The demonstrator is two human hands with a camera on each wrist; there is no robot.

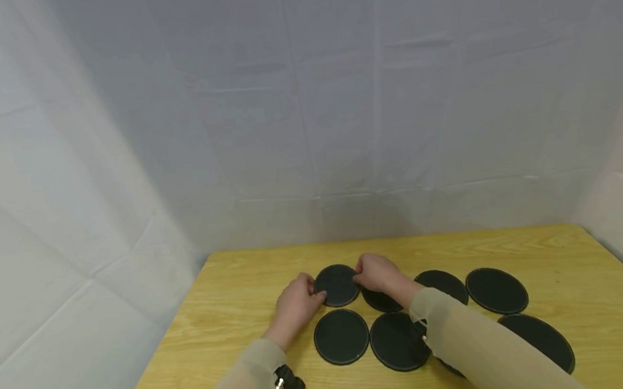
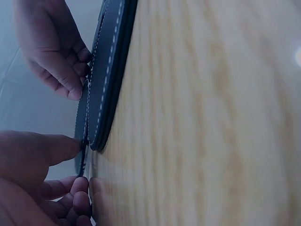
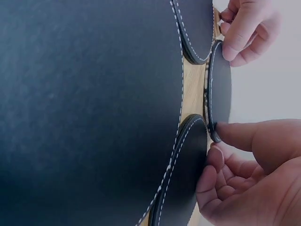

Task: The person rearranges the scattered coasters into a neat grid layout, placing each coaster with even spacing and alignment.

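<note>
Nearest my viewpoint, a small black clip-like object [image 1: 289, 387] sits at the left sleeve [image 1: 247, 377]. Beyond it, two black round coasters lie flat on the wooden table [image 1: 585, 274], side by side and almost touching: the near-left coaster [image 1: 341, 336] and the near-middle coaster [image 1: 398, 341]. The right forearm crosses above the latter. To the right, a near-right coaster [image 1: 541, 336] lies close to the table's front edge, partly hidden by that sleeve.

Further in, I hold the raised coaster [image 1: 337, 285] between both hands. The left hand [image 1: 296, 304] pinches its left rim, thumb and curled fingers closed on the stitched edge; the left wrist view confirms the thumb [image 2: 44, 150] against the rim. The right hand [image 1: 376, 272] pinches the opposite rim, fingers narrow, thumb [image 3: 254, 136] on the edge. The right wrist view shows this coaster tilted up off the surface. A hidden coaster [image 1: 382, 301] lies partly under the right hand.

Farthest right, two more coasters [image 1: 443, 285] [image 1: 497, 290] lie flat, apart from each other.

Risk, in my judgement: both grips are on the thin rim only, so the coaster could slip or flip. The right sleeve hangs low and could drag the near-middle coaster out of place.
</note>
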